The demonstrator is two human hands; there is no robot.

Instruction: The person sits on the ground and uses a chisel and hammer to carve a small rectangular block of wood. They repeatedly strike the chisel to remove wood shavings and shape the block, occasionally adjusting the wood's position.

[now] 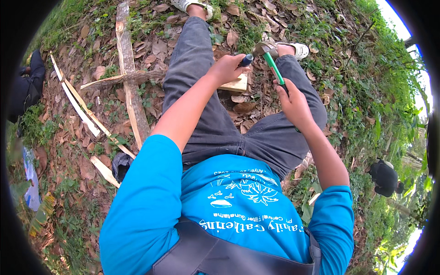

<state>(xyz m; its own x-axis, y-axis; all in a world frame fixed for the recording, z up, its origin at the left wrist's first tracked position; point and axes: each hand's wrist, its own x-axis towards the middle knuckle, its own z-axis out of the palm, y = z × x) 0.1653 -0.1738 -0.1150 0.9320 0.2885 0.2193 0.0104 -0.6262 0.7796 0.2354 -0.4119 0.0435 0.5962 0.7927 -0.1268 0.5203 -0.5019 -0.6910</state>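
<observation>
- The person sits on leaf-strewn ground, legs stretched out, a pale wooden block (236,85) lying between the knees.
- The left hand (225,68) is clenched around a dark-handled tool (246,60), probably a chisel, set over the block.
- The right hand (293,103) grips a green-handled hammer (270,62), head raised just beside the tool's top.
- Judged step: driving the tool into the block; the strike needs a square hit, with the left hand's grip steady.

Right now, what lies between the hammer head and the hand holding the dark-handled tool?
Head view: nothing solid. The hammer head sits just right of the dark tool handle in the left hand, with only leaf litter showing behind the gap.
</observation>
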